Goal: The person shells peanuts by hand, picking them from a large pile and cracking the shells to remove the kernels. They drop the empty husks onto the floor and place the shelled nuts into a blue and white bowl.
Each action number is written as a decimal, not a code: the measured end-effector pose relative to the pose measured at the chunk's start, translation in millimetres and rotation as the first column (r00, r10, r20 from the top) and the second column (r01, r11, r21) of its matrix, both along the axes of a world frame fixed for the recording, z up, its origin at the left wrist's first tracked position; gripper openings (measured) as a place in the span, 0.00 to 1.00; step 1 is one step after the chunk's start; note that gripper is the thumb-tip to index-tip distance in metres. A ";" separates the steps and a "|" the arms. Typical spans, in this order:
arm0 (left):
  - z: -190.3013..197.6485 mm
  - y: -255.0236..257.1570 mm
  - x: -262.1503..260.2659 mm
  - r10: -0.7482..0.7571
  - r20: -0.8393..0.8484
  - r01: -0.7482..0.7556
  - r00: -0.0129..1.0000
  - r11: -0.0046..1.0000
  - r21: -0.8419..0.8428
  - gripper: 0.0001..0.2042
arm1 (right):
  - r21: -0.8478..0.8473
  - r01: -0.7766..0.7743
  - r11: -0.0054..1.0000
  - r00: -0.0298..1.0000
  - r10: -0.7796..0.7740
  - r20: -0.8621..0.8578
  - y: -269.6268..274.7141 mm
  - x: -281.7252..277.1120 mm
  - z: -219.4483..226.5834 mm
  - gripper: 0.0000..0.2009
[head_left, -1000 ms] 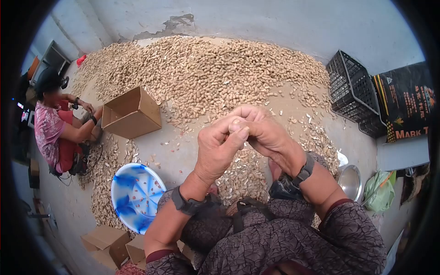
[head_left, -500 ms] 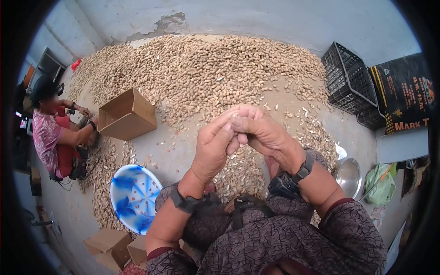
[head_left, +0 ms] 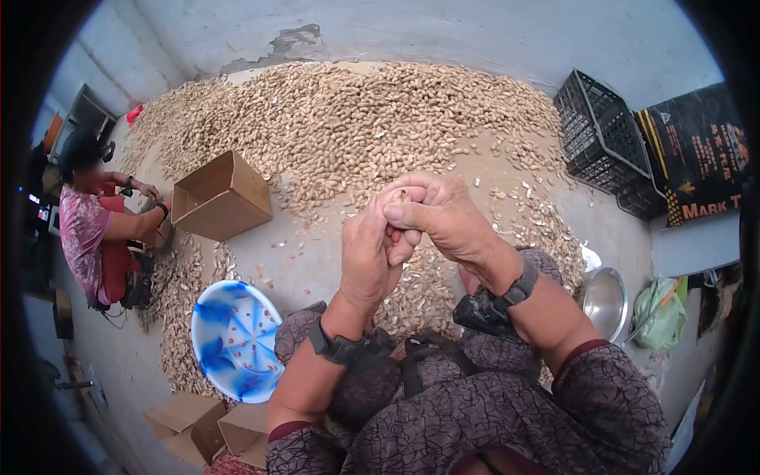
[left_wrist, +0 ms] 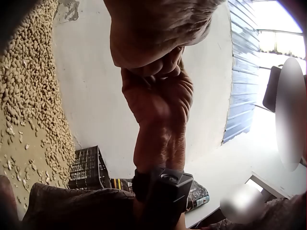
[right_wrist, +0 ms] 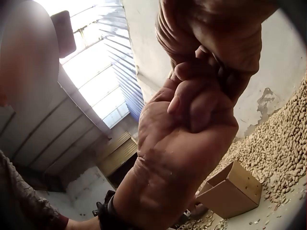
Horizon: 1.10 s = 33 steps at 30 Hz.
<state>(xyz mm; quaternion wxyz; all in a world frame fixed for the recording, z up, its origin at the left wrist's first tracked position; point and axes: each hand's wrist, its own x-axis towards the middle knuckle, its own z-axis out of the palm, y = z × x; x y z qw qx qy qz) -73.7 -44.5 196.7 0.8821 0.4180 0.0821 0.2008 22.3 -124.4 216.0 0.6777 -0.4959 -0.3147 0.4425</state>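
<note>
Both hands meet in front of the person's chest, above the floor. My right hand [head_left: 455, 222] pinches a small pale peanut shell [head_left: 404, 195] between thumb and forefinger. Curled beneath it, my left hand [head_left: 366, 257] holds a reddish peanut kernel [head_left: 395, 236] in its fingers. In the left wrist view the right hand [left_wrist: 160, 96] touches the left hand [left_wrist: 160, 36] at the fingertips, and what they hold is hidden. The right wrist view shows the left hand's curled fingers [right_wrist: 194, 98] against the right hand [right_wrist: 211, 28].
A broad heap of peanuts [head_left: 356, 119] lies along the wall. Shells [head_left: 419, 301] litter the floor below my hands. Left stand a blue-white basin [head_left: 210, 317] with some kernels, a cardboard box [head_left: 210, 214] and a seated person [head_left: 87, 229]. Right are a black crate [head_left: 582, 150] and metal bowl [head_left: 606, 305].
The left hand has turned and its thumb has moved off the right thumb. A reddish kernel now shows in the left fingers, and the shell shows at the right fingertips.
</note>
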 end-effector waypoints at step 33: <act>-8.3 35.4 22.6 0.478 -0.048 -0.405 0.877 0.791 0.459 0.10 | -0.018 -0.027 0.999 0.996 0.025 -0.088 61.0 24.0 -18.8 0.11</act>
